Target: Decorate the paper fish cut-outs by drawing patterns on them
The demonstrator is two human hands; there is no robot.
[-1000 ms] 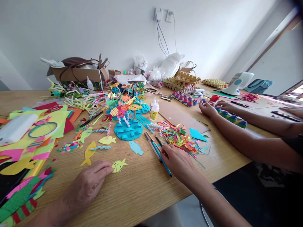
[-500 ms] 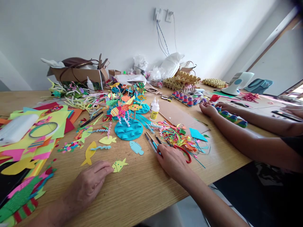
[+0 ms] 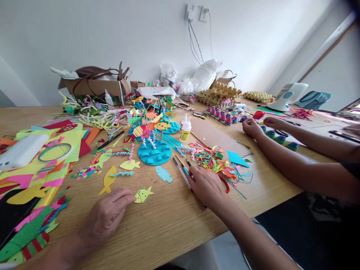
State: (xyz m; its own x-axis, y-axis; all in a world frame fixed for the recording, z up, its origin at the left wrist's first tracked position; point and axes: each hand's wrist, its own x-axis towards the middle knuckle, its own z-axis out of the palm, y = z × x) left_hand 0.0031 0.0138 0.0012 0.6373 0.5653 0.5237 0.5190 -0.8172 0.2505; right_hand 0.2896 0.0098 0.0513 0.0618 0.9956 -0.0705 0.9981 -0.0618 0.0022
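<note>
With its fingers together, my left hand (image 3: 108, 212) rests on the table, fingertips on the head edge of a pale yellow paper fish (image 3: 144, 195) with green dots. My right hand (image 3: 208, 183) is curled low over a bundle of pens (image 3: 182, 169), gripping a pen whose far part is hidden by the fingers. Beside that hand, a red scissor handle (image 3: 225, 183) shows partly. A light blue paper fish (image 3: 163, 174) lies between the hands. To the left is a plain yellow fish (image 3: 108, 180) by a blue twisted pipe cleaner.
Blue discs (image 3: 154, 153) carry paper fish on curled stems. Glue bottles (image 3: 185, 129) stand behind the pens, near paper scraps (image 3: 208, 155). Coloured sheets (image 3: 75, 138) and a tape roll (image 3: 54, 152) lie left. At right, another person's arms (image 3: 281, 150) reach over painted egg-carton pieces (image 3: 277, 138).
The view has shifted slightly. My right hand has moved a little over the pens, covering more of the scissor handle, and a dark pen end now shows below it. My left hand stays at the fish.
</note>
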